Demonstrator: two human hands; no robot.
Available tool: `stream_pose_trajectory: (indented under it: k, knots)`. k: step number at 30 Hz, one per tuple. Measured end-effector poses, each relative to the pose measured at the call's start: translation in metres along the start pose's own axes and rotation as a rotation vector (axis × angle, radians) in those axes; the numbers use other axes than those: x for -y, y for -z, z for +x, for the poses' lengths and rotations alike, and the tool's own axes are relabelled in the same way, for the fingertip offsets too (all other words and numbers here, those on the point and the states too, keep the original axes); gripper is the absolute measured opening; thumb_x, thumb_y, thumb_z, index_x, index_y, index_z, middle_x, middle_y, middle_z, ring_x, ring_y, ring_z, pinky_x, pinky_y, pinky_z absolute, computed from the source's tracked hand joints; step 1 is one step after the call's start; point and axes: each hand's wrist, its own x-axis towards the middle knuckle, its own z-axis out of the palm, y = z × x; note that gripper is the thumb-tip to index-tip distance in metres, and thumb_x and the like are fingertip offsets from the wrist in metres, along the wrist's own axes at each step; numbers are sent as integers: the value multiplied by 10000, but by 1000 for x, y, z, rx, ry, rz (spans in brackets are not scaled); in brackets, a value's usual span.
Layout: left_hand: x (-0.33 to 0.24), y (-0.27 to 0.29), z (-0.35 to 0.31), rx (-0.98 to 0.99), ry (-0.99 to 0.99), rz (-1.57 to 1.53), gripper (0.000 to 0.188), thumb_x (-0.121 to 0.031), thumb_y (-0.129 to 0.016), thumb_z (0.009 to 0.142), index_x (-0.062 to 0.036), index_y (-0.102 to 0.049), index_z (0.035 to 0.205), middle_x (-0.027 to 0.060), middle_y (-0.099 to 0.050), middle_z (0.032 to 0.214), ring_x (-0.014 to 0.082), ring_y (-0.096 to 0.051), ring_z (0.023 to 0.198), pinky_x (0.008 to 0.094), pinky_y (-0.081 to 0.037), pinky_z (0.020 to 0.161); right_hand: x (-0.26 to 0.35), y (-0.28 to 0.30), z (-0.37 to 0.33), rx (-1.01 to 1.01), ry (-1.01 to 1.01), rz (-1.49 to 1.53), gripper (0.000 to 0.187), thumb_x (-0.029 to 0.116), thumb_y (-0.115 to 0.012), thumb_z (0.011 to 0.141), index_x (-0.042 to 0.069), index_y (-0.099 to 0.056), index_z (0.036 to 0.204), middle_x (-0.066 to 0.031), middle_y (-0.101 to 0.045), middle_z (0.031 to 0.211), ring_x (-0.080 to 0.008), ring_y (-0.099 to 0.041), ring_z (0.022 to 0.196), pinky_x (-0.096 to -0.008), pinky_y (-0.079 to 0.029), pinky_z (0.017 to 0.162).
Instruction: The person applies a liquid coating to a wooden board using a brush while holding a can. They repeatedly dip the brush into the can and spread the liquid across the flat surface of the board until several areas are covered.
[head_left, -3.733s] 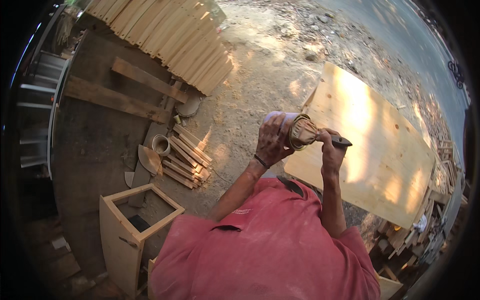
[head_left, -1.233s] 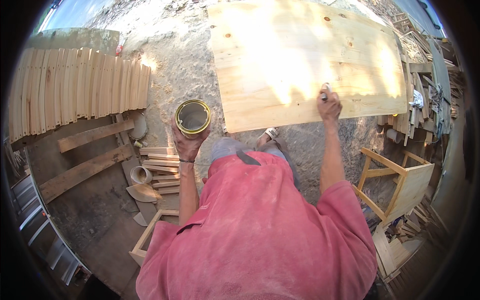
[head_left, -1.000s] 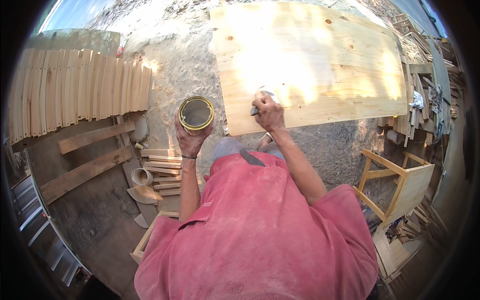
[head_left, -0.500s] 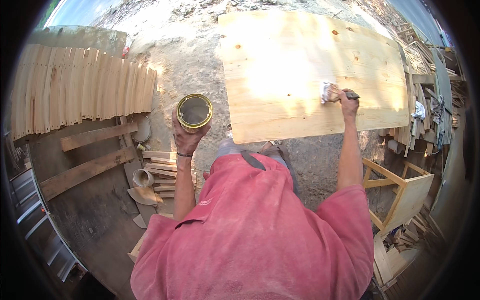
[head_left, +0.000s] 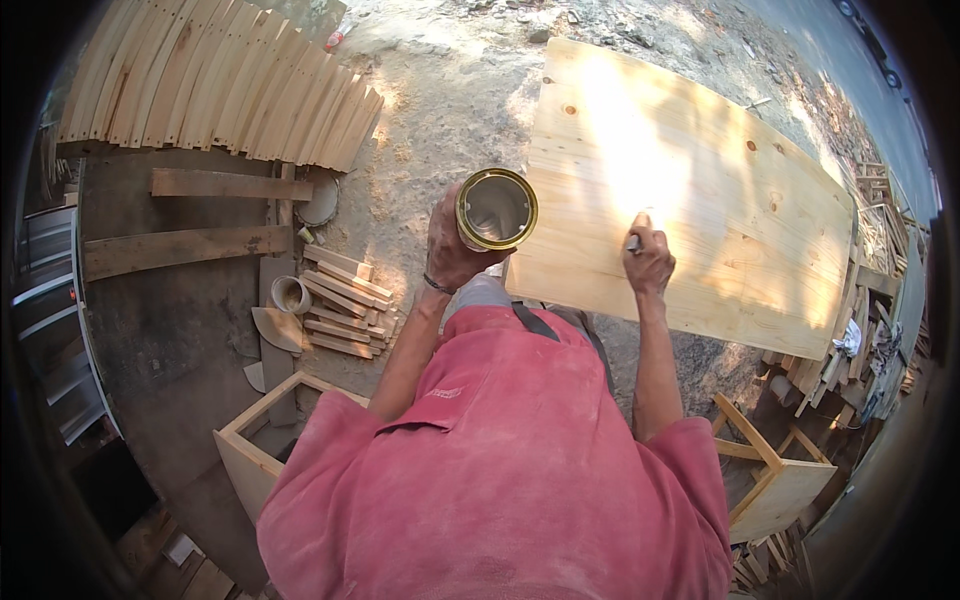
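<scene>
My left hand [head_left: 448,245] is wrapped round an open metal can [head_left: 492,246] with a gold-coloured rim, held up near the board's left edge. A little liquid seems to lie at its bottom. My right hand [head_left: 650,262] grips a paintbrush [head_left: 634,243] over the pale wooden board [head_left: 760,230]. The brush's grey handle end sticks out beside my fingers. Its pale bristles point away from me and are nearly lost in the bright glare, so I cannot tell whether they touch the wood. The board is wide, with dark knots.
Pale slats [head_left: 230,80] stand in a row at the far left. Below them lie cut wood pieces [head_left: 345,320] and a white tub [head_left: 290,295]. Wooden frames [head_left: 765,485] flank me on both sides. Scrap wood [head_left: 870,340] and a white rag [head_left: 848,338] are at the right.
My view has turned, so the board sits farther right and tilted. My right hand with the brush has moved left across the board. The can is now closer to the board.
</scene>
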Motion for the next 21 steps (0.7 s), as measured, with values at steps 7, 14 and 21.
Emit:
stream_pose_trajectory:
  k: [7, 14, 21]
  knots:
    - [-4, 4, 24, 17, -142, -24, 1194, -305, -996, 558, -37, -319, 1504, 200, -541, 1385, 409, -560, 1246, 505, -492, 1018, 69, 34, -9, 96, -309, 947, 102, 68, -711, 911, 6, -711, 992, -76, -739, 880, -130, -704, 784, -270, -555, 712]
    - [-2, -7, 27, 58, -240, -34, 1156, -338, -970, 571, -39, -345, 1496, 225, -536, 1379, 433, -533, 1277, 535, -452, 1048, 89, 105, -11, -97, -299, 1382, 218, 41, -656, 950, 13, -596, 1158, -97, -667, 1038, -161, -680, 947, -318, -615, 834]
    - [-23, -24, 27, 93, -297, -112, 1127, -341, -959, 577, -60, -359, 1489, 222, -525, 1380, 436, -527, 1277, 548, -443, 1032, 112, 98, -11, 180, -330, 1433, 204, 47, -702, 917, -43, -635, 1088, -127, -712, 948, -193, -718, 813, -327, -617, 744]
